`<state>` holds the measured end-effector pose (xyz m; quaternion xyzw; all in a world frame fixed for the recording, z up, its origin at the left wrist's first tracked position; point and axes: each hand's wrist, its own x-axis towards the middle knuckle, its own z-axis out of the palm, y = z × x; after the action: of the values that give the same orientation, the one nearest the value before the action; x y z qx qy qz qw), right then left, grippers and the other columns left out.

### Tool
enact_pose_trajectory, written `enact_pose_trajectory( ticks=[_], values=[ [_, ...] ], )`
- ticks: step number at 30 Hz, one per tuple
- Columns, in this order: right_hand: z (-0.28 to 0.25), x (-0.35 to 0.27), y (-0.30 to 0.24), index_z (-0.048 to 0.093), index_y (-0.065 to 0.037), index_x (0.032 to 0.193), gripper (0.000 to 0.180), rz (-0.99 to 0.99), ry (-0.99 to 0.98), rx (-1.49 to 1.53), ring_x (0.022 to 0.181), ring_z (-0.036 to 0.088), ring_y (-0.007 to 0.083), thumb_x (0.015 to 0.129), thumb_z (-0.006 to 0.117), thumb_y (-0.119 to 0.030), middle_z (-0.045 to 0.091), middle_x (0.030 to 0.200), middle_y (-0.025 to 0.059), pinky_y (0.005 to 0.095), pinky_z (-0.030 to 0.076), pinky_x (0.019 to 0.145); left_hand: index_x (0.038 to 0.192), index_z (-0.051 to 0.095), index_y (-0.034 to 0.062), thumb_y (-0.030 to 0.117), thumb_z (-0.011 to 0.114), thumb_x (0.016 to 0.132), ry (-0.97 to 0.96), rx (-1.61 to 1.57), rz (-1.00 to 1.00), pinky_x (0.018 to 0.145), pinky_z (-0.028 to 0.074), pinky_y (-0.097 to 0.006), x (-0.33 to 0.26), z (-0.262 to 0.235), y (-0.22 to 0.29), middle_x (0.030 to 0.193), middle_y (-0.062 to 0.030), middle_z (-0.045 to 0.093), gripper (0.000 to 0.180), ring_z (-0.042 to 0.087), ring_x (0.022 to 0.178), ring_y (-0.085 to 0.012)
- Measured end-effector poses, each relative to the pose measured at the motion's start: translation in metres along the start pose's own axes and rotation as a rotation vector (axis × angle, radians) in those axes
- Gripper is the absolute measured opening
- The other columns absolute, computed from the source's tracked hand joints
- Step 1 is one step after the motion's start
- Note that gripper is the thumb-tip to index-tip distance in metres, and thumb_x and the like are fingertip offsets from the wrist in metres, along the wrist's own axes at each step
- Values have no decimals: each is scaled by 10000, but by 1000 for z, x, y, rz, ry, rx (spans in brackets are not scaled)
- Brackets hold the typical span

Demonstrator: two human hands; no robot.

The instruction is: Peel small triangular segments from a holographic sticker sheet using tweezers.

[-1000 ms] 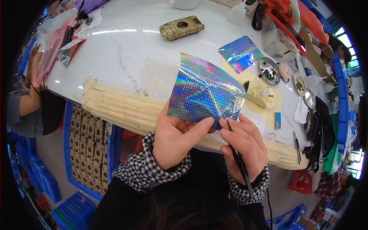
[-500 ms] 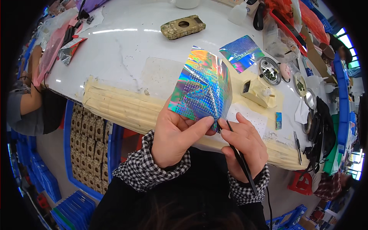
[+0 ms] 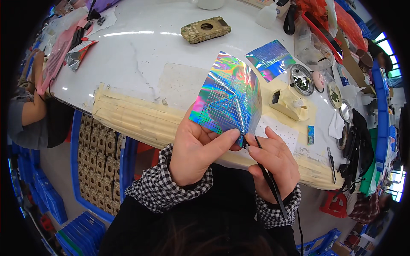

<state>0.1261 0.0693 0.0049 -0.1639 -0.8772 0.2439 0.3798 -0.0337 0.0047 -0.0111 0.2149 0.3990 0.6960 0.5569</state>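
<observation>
Over the near edge of the white worktable, just above its padded, tape-wrapped rim, the left hand holds a holographic foil sheet upright, pinched at its lower edge between thumb and fingers, so the sheet rises away from the grip toward the far side of the table and bows a little to the right. The right hand is closed around a thin black tool, pen-fashion; the tool's long axis runs from the wrist up and to the left, and its tip meets the sheet's bottom right corner, right beside the left thumb. Whether the tip actually touches the foil or a small piece on it is hard to make out, since the fingers crowd that spot. Both hands sit touching or nearly so, with the sheet's corner between them. Farther off on the table lie a second foil piece, a small cream box, a round metal dish and a camouflage-patterned block.
</observation>
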Motion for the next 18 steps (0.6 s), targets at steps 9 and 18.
enact_pose_trajectory(
  ticks=[9,18],
  values=[
    [1,1,0,635,-26,1023,283,-17,2,-32,946,654,266,791,704,-173,675,986,142,426,499,887,1202,428,-19,-39,615,825,14,8,6,728,556,-279,-1,1,-1,1041,-97,611,421,624,912,-146],
    [3,0,1,632,-17,1054,320,-27,13,-63,945,656,269,797,700,-195,677,979,143,426,499,884,1200,420,-14,-47,611,826,28,-3,8,716,558,-277,-1,3,0,1045,-99,609,422,623,917,-148]
  ],
)
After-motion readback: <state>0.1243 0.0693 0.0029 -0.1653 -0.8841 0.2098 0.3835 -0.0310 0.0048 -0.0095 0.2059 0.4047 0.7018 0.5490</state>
